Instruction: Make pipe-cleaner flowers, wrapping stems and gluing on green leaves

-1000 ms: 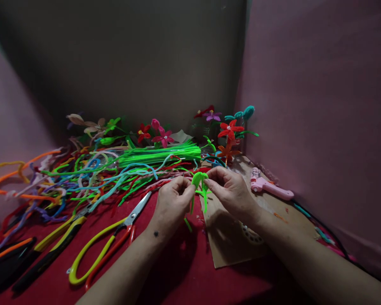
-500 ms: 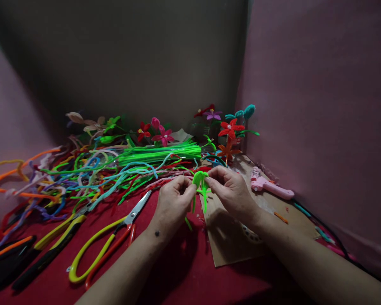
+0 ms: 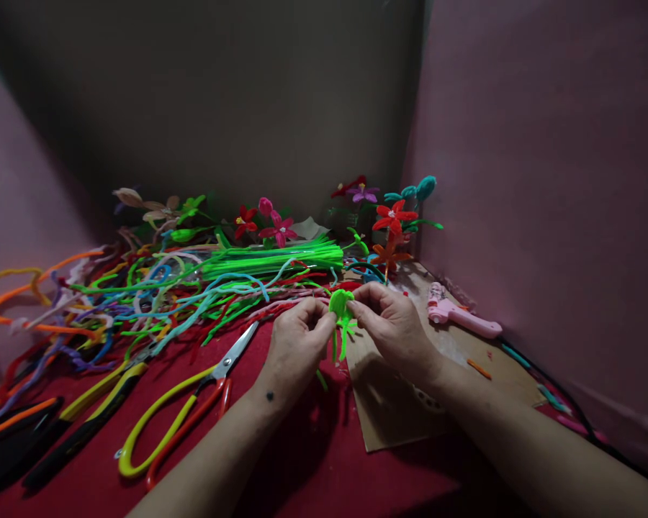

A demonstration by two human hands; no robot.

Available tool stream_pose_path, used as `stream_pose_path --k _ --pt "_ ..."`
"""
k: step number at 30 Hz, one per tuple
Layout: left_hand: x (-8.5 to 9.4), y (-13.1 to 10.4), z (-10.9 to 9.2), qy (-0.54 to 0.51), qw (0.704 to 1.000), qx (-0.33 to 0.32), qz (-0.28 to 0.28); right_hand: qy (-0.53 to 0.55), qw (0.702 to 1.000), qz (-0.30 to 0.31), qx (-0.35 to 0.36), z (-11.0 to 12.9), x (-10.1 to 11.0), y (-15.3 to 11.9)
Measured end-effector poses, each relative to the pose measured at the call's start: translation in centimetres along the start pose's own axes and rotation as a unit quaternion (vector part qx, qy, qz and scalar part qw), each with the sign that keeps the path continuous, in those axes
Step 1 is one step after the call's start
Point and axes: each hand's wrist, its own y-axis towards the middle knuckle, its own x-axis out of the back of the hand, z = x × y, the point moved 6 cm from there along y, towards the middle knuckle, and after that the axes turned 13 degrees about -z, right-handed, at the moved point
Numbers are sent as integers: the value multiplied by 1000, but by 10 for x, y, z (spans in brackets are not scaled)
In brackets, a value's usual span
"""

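Note:
Between my two hands is a bright green pipe-cleaner piece (image 3: 342, 305), rounded at the top with loose ends hanging below. My left hand (image 3: 298, 339) pinches its left side between thumb and finger. From the right, my right hand (image 3: 393, 325) grips its other edge the same way. The piece is held above the red cloth (image 3: 297, 432), near the left edge of a cardboard sheet (image 3: 389, 426). Scissors (image 3: 216, 381) with yellow and red handles lie left of my left hand, their blades pointing away from me.
Tangled coloured pipe cleaners (image 3: 140, 302) cover the left side, with a green bundle (image 3: 275, 259) behind. Pliers (image 3: 94, 410) lie front left. Pipe-cleaner flowers (image 3: 393, 216) stand along the back. A pink glue gun (image 3: 459, 314) rests on the cardboard, by the right wall (image 3: 545, 180).
The green piece's two sides have come closer together, and its rounded top looks fuller, with less gap showing. Both hands stay in nearly the same place.

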Motion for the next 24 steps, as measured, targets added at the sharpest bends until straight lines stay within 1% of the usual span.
stream_pose_path --k 12,16,18,21,24 --pt "-1 -2 -5 -17 1000 17 11 -8 1000 -3 -3 -3 -2 -2" --pt "-2 -2 -3 -31 999 39 13 0 1000 -1 -16 -6 -4 -3" --pt "-2 -1 -2 -39 998 44 12 19 999 3 -30 -9 -6 -3" --pt "-2 0 -1 -48 997 54 8 80 995 18 -64 -11 -9 -4" --pt "0 1 1 -54 996 68 -7 138 982 29 -125 -13 -11 -7"
